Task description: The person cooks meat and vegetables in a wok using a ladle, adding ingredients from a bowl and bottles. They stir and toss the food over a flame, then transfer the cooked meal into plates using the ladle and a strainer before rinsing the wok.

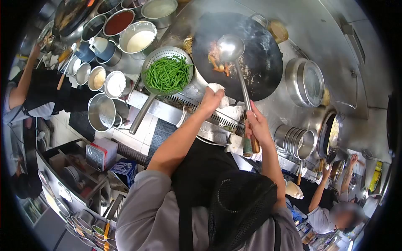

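Left grip: My left grip (212, 100) is closed on a white cloth (216, 87) at the near edge of the wok (266, 62). If the cloth slipped or bunched, hot metal could reach my fingers.
Right grip: My right grip (258, 123) is wrapped around the long handle of the ladle (244, 88). Greasy fingers could let it twist.
Ladle bowl: It sits over the cooked pieces (220, 67) in the left part of the wok. A hard push could flick them over the rim.
Steam: It hazes the far side of the wok, so I could misjudge heat or browning there; the scattered bits might scorch if left lying.
Bean strainer: The green beans (167, 74) are heaped in a strainer (147, 68) just left of the wok. Its handle (143, 113) juts out past the table (147, 101), where my left forearm could catch it and spill them.
Wooden handle: One (255, 144) hangs beside the green handle end (247, 146) below my right grip; I can't tell what it belongs to, but the two could tangle.
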### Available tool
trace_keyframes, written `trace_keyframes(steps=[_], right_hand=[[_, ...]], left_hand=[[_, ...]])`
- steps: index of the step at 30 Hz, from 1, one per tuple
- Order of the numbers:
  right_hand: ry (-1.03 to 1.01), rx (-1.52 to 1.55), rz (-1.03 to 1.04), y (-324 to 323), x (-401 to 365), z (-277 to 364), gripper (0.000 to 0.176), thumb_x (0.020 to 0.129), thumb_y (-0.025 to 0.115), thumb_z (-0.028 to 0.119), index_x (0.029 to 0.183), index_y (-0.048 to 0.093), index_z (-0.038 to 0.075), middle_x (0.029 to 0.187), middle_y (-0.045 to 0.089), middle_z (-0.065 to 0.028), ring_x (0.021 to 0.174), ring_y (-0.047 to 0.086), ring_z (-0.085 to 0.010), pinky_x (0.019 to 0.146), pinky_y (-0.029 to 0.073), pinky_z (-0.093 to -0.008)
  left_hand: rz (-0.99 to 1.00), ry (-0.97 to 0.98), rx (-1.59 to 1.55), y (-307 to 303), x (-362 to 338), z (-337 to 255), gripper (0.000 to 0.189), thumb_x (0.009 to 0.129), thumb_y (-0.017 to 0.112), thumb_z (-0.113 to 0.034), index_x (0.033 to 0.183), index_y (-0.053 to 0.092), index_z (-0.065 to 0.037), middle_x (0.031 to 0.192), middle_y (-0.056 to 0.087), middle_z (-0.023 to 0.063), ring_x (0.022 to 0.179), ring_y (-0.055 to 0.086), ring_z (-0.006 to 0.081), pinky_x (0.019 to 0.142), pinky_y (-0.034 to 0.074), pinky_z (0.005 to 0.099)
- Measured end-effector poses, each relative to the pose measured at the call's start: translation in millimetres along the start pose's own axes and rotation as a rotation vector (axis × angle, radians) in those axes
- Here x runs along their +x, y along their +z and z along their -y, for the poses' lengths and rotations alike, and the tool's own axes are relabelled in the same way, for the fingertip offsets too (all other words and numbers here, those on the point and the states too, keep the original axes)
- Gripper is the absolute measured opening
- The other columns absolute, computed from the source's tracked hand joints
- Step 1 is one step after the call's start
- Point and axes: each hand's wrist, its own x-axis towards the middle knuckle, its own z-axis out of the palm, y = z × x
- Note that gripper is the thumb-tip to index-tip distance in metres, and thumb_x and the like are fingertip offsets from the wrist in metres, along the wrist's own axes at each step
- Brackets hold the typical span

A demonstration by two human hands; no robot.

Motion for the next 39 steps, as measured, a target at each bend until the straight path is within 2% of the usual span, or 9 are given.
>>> trace_keyframes(steps=[2,15,19,25,27,33,35,36,39], right_hand=[[-0.141,-0.242,-0.074,4.1,8.2,2.2,0.061,0.106,0.052,0.023,0.161,0.027,0.014,0.067,0.05,0.0002,0.046,0.046,-0.0076,0.04,0.041,-0.0262],[-0.017,0.008,-0.016,-13.0,-2.0,-2.6,0.062,0.106,0.055,0.027,0.161,0.029,0.016,0.065,0.048,0.0021,0.045,0.044,-0.007,0.039,0.041,-0.0262],[-0.137,-0.174,-0.058,-18.5,18.8,-11.9,0.061,0.106,0.054,0.027,0.161,0.029,0.017,0.062,0.048,0.0009,0.043,0.044,-0.0079,0.039,0.04,-0.0253],[0.02,-0.22,-0.021,-11.7,-12.1,-1.7,0.06,0.107,0.052,0.024,0.16,0.028,0.011,0.058,0.048,0.0015,0.043,0.046,-0.0071,0.038,0.04,-0.0259],[-0.139,-0.265,-0.054,-6.1,0.8,4.1,0.06,0.106,0.052,0.024,0.16,0.028,0.012,0.058,0.047,0.0015,0.043,0.046,-0.0076,0.038,0.04,-0.0263],[-0.043,-0.271,0.001,-3.7,-0.4,-4.5,0.058,0.105,0.054,0.023,0.158,0.034,0.013,0.059,0.052,-0.0001,0.042,0.048,-0.0095,0.038,0.042,-0.0286],[-0.246,-0.465,-0.162,-3.9,20.2,-11.6,0.057,0.103,0.056,0.022,0.156,0.039,0.011,0.062,0.056,-0.0047,0.043,0.051,-0.0097,0.04,0.044,-0.0318],[-0.319,-0.622,-0.254,-7.0,27.4,-9.1,0.056,0.101,0.058,0.021,0.154,0.041,0.009,0.067,0.065,-0.0155,0.048,0.06,-0.0216,0.047,0.048,-0.04],[-0.638,-0.826,-0.409,-13.3,49.4,-8.7,0.056,0.1,0.059,0.02,0.153,0.042,0.009,0.074,0.067,-0.026,0.06,0.067,-0.0386,0.059,0.051,-0.0472]], left_hand=[[-0.014,0.003,-0.011,2.1,-0.2,-6.6,0.049,0.093,0.062,-0.019,0.129,0.045,0.009,0.118,0.06,0.0146,0.105,0.058,0.0212,0.091,0.049,0.0359],[-0.016,0.026,0.006,0.0,5.1,0.9,0.048,0.093,0.062,-0.02,0.129,0.046,0.008,0.118,0.061,0.0142,0.105,0.058,0.0218,0.093,0.048,0.0369],[-0.073,0.011,0.031,3.1,3.0,1.3,0.048,0.094,0.061,-0.02,0.129,0.046,0.008,0.118,0.061,0.0144,0.106,0.058,0.0219,0.093,0.049,0.0363],[-0.009,0.021,-0.022,1.9,5.1,1.3,0.046,0.094,0.06,-0.018,0.13,0.047,0.009,0.119,0.061,0.015,0.107,0.058,0.0223,0.093,0.049,0.0368],[-0.003,0.013,-0.027,2.8,1.3,-6.1,0.046,0.094,0.06,-0.017,0.13,0.047,0.008,0.119,0.061,0.0145,0.107,0.059,0.022,0.093,0.049,0.0367],[-0.01,0.004,0.001,0.4,8.1,10.1,0.046,0.094,0.06,-0.017,0.131,0.046,0.007,0.12,0.061,0.0138,0.107,0.059,0.022,0.093,0.049,0.0365],[-0.006,-0.015,0.006,0.5,13.2,10.2,0.046,0.095,0.06,-0.017,0.132,0.046,0.007,0.12,0.061,0.0139,0.108,0.059,0.0221,0.093,0.049,0.0365],[-0.018,0.018,0.001,1.1,10.3,11.0,0.047,0.095,0.06,-0.017,0.132,0.046,0.007,0.121,0.06,0.0142,0.109,0.058,0.0224,0.094,0.049,0.0365],[-0.046,0.033,0.019,1.5,10.3,8.4,0.049,0.095,0.06,-0.018,0.134,0.044,0.007,0.123,0.06,0.0144,0.111,0.058,0.0234,0.097,0.048,0.037]])
